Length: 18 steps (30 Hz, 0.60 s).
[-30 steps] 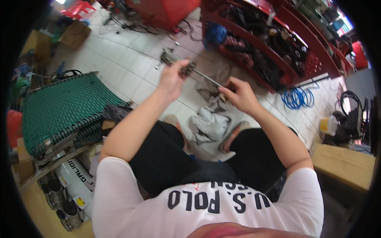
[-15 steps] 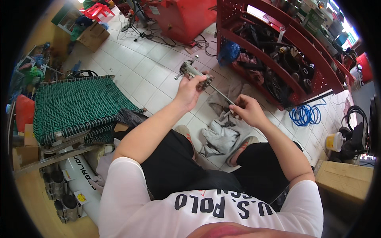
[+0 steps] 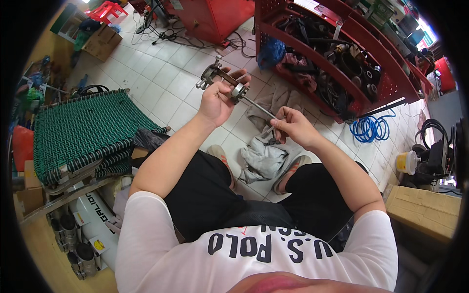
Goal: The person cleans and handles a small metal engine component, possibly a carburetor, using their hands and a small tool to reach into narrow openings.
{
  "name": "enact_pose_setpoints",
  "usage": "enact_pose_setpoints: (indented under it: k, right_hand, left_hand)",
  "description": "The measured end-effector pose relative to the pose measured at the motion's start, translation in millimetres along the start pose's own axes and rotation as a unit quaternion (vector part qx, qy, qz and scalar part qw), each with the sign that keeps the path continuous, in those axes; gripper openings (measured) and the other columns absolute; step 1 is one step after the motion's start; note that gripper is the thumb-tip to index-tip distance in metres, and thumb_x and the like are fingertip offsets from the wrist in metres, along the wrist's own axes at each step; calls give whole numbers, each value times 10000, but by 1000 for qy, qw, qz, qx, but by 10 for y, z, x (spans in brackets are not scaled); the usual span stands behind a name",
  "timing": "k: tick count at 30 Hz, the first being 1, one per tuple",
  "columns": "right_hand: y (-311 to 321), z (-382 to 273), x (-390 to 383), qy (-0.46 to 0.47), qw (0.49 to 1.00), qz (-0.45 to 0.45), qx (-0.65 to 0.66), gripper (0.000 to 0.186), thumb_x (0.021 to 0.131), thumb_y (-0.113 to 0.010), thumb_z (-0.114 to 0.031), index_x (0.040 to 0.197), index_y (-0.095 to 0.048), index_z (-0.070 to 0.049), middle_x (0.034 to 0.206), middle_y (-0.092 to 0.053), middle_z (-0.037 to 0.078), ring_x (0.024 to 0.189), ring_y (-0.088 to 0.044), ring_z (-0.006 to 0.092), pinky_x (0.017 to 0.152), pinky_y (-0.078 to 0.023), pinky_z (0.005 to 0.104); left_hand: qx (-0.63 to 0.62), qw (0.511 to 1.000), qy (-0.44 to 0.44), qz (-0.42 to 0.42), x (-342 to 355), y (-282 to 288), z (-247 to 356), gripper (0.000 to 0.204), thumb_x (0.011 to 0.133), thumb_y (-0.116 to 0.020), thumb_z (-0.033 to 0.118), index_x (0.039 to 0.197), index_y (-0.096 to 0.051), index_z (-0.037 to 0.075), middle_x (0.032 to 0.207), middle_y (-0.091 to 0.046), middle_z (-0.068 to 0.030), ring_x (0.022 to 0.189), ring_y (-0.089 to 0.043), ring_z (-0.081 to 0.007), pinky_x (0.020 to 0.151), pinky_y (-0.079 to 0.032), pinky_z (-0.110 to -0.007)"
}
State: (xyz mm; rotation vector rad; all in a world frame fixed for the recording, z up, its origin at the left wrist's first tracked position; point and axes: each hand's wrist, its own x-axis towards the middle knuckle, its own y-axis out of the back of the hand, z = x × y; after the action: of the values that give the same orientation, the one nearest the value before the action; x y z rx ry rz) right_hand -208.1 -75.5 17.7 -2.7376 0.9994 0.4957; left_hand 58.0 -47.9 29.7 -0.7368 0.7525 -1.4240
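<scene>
Now the metal assembly point(image 3: 226, 78) gripped by the left hand point(image 3: 217, 103) has turned, likely easing inner access. The right hand point(image 3: 295, 124) pinches its rod point(image 3: 259, 106).

Rm has white tile floor point(image 3: 161, 73), w/ red cabinet point(image 3: 210, 22), blk cables point(image 3: 171, 35) & red plastic stool point(image 3: 108, 10) toward the back, plus cardboard box point(image 3: 101, 43) in upper L. Green woven folding seat point(image 3: 88, 132) fills L side; upper R has red metal shelving point(image 3: 391, 88) crammed w/ misc. dark parts, blue coiled hose point(image 3: 370, 129) on floor just beside it. Far R: white tub point(image 3: 406, 162) above long brown box point(image 3: 425, 207), & bright light point(image 3: 426, 29) at top R edge.
</scene>
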Motion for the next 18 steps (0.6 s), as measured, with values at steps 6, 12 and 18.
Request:
enact_pose_setpoints:
  k: [6,12,18]
  right_hand:
    - [62,-18,-34,-18,992,-49,113,326,1072,-529,-353,972,-548,-44,709,-641,69,616,-620,137,585,-496,267]
    - [-28,41,2,-7,997,-15,81,352,1059,-553,-382,966,-559,-43,721,-670,75,576,-592,119,569,-478,261]
    - [-116,37,16,3,999,-39,37,375,1074,-511,-375,975,-571,-18,733,-683,98,635,-664,160,598,-515,290]
  left_hand:
    - [-2,1000,-9,30,16,-26,-48,442,830,-472,5,1265,-481,82,1324,-574,-203,1272,-551,-376,1170,-399,-512]
    - [4,999,-13,30,-26,7,-35,428,849,-495,-2,1263,-501,105,1261,-601,-172,1187,-601,-343,1157,-419,-520]
    - [15,999,-14,45,-73,31,5,410,868,-520,-1,1260,-529,118,1209,-622,-153,1142,-621,-324,1136,-436,-508]
